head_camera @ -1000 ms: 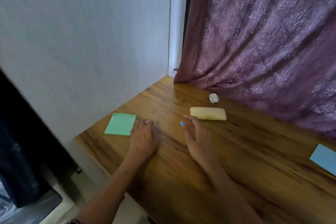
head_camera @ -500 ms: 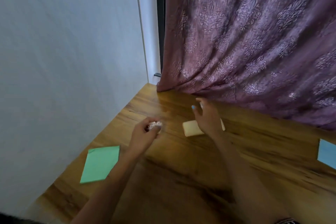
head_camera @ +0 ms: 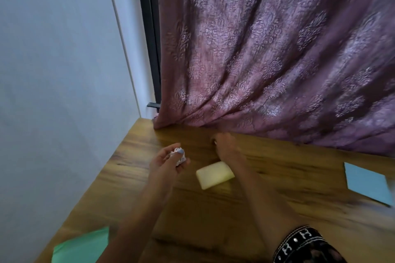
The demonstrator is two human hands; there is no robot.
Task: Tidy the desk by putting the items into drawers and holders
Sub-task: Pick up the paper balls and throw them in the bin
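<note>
Two hands worked over the wooden desk (head_camera: 277, 209) in the lower half of the frame. At the lower left edge lay a green sticky-note pad (head_camera: 83, 247), partly cut off. Centre-left, the left hand (head_camera: 165, 161) was curled around a crumpled paper ball (head_camera: 180, 156), pinching it between thumb and fingertips above the desk. Just right of it a pale yellow eraser (head_camera: 214, 174) lay flat on the wood, its right end hidden under the right forearm. The right hand (head_camera: 227, 145) reached past the eraser toward the foot of the purple curtain (head_camera: 277, 60) — motion blur left it unclear whether its fingers were spread or closed on anything. At the right edge lay a blue sticky-note pad (head_camera: 366, 183). No drawer or holder was in view. To do the step well, the left-hand pinch should probably stay firm on the ball — while the right hand takes the eraser by its long sides.
</note>
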